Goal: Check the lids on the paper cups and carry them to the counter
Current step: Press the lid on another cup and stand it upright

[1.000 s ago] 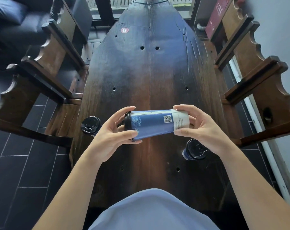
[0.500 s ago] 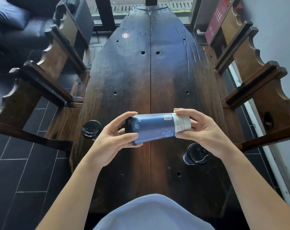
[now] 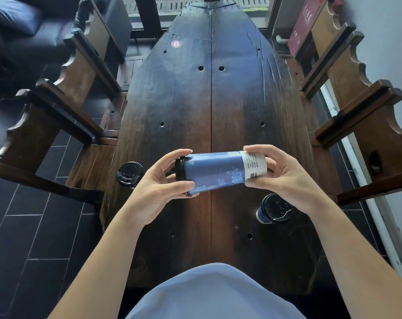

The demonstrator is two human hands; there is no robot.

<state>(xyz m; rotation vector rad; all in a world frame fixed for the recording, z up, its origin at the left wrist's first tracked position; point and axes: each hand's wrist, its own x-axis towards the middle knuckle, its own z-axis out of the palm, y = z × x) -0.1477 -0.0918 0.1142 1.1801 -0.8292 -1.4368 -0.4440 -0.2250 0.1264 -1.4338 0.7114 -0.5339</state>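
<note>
Blue paper cup (image 3: 215,172) held on its side above the dark wooden table (image 3: 195,107), black lid (image 3: 180,169) toward the person's left, white base band toward the right. Left hand (image 3: 159,192): thumb and fingers curled around the lid end, pinching the rim. Right hand (image 3: 285,178): fingers and thumb clamped on the base end. The cup hangs between the two hands, apart from the tabletop.

Two further lidded cups stand upright on the table: one at the left edge (image 3: 129,173), one near the right forearm (image 3: 273,209). A red numbered sticker (image 3: 176,43) marks the far end; wooden benches (image 3: 64,88) flank both sides.

Step in hand, as judged: inspection of the lid seal. To do it well, the right hand should turn the cup slowly while the left fingertips press along the whole rim, feeling for any lifted section; the seam should stay in sight, and the cup should come upright again before carrying. Whether the lid is seated all round cannot be told, since its far side is hidden by the left hand.

Compared with the frame one second earlier, the cup has rotated about its long axis: the square code now sits at the upper edge, and a floral print and barcode face the camera. The grip is unchanged.
</note>
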